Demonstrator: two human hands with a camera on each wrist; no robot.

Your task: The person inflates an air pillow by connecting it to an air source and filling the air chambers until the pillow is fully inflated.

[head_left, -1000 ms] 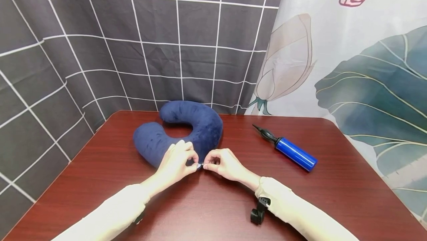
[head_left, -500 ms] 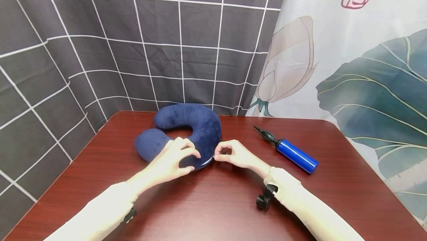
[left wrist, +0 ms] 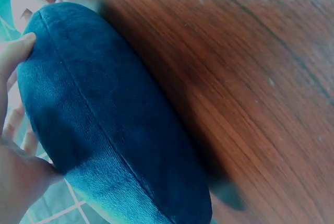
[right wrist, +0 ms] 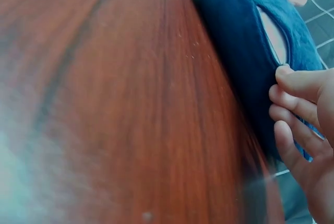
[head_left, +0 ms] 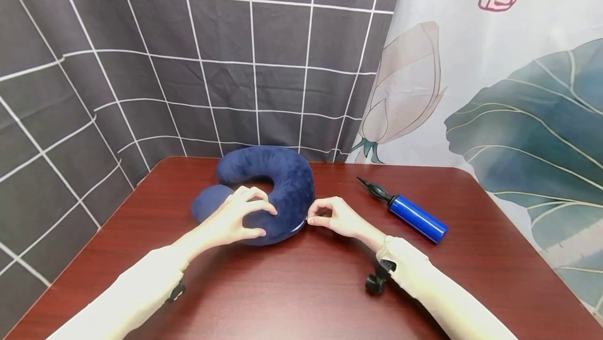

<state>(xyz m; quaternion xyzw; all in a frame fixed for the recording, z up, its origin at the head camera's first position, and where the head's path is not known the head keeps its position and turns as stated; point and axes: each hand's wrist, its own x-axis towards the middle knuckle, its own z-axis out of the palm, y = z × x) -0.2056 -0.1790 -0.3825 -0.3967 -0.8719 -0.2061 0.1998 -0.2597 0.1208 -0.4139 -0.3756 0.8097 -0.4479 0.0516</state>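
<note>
A navy blue plush U-shaped neck pillow (head_left: pixel 294 183) lies on the table, its gap facing left. My left hand (head_left: pixel 233 217) holds the pillow's near arm from above, thumb and fingers spread and bent across it. At the pillow's outer edge on the right, my right hand (head_left: pixel 336 218) pinches the zipper pull, which is mostly hidden between thumb and forefinger. In the right wrist view a white lining (right wrist: pixel 274 33) shows through the parted zipper, right beside the thumb (right wrist: pixel 297 83). The left wrist view shows the pillow's seamed side (left wrist: pixel 104 114) and fingers along its upper edge.
A blue hand pump (head_left: pixel 419 218) with a black nozzle lies on the right of the reddish-brown wooden table (head_left: pixel 282 298). Behind the table hang a dark grid-patterned curtain (head_left: pixel 212 83) and a white floral curtain (head_left: pixel 424 141).
My right hand has moved right and slightly up along the pillow's edge with the zipper pull, and white lining now shows. My left hand has let go near the zipper and shifted left onto the pillow.
</note>
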